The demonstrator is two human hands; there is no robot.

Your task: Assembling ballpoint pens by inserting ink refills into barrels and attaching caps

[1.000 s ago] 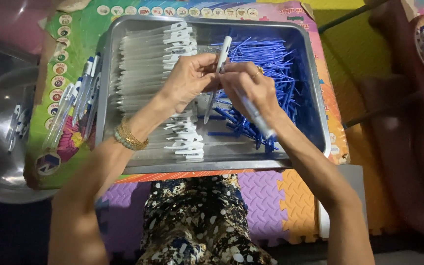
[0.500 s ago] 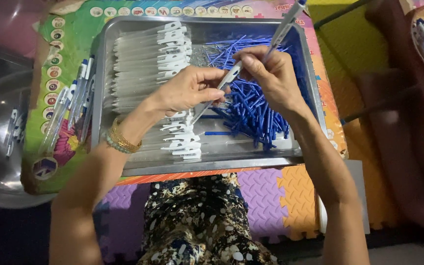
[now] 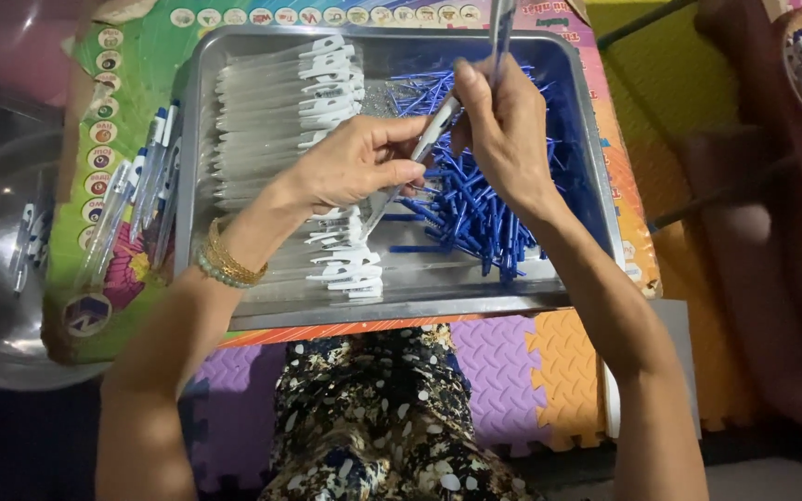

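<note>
Left hand [image 3: 350, 167] grips a clear pen barrel [image 3: 420, 153]; right hand [image 3: 503, 121] pinches another pen [image 3: 501, 23], above tray [image 3: 234, 306] centre.

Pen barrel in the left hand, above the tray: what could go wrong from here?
1. The left hand pinches the clear pen barrel at one end only; it may slip into the blue refills.
2. The right hand works close above that loose pile and could scatter refills over the metal tray edge.
</note>
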